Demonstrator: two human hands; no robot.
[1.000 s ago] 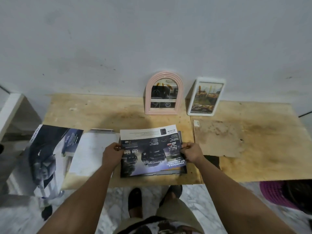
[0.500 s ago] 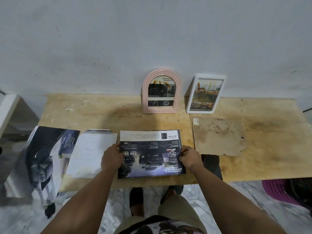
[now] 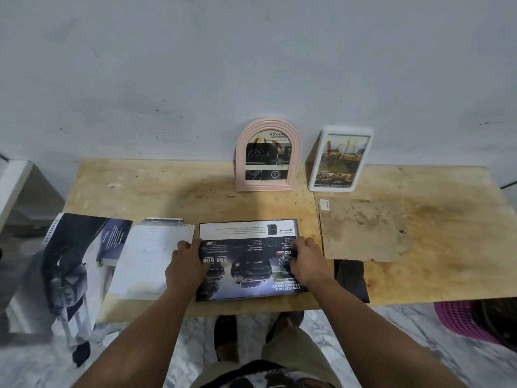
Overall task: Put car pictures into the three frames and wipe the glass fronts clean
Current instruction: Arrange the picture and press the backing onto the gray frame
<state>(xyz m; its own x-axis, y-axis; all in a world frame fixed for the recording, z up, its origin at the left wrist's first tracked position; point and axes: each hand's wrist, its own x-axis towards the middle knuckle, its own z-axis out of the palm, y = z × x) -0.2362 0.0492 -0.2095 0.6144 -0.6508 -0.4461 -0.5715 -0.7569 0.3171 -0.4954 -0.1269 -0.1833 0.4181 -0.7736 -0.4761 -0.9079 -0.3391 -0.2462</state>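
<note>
Right now the car picture (image 3: 249, 264), a dark brochure sheet with vehicles and upside-down print, lies flat near the front edge of the wooden surface (image 3: 156, 197), and I'll place everything else from it. The left hand (image 3: 186, 264) grips its left edge, fingers curled over the paper's border with the thumb side on the sheet. The right hand (image 3: 306, 261) holds the right edge, its fingers bent and bunched together on the paper; whether they pinch the sheet or only press on it I cannot tell. Beyond the car picture, against the wall, stands the pink arched frame (image 3: 268, 156), upright, with a printed picture already behind its front. Just right of that frame leans the white rectangular frame (image 3: 340, 159), also filled. Touching the left hand's side, a white sheet (image 3: 148, 261) lies to the left of the car picture, and further left a large dark car brochure (image 3: 75, 264) hangs over the surface's edge. To the right of the car picture a dark cloth-like thing (image 3: 351, 278) sits at the front edge, beside a stained board (image 3: 363, 228).
</note>
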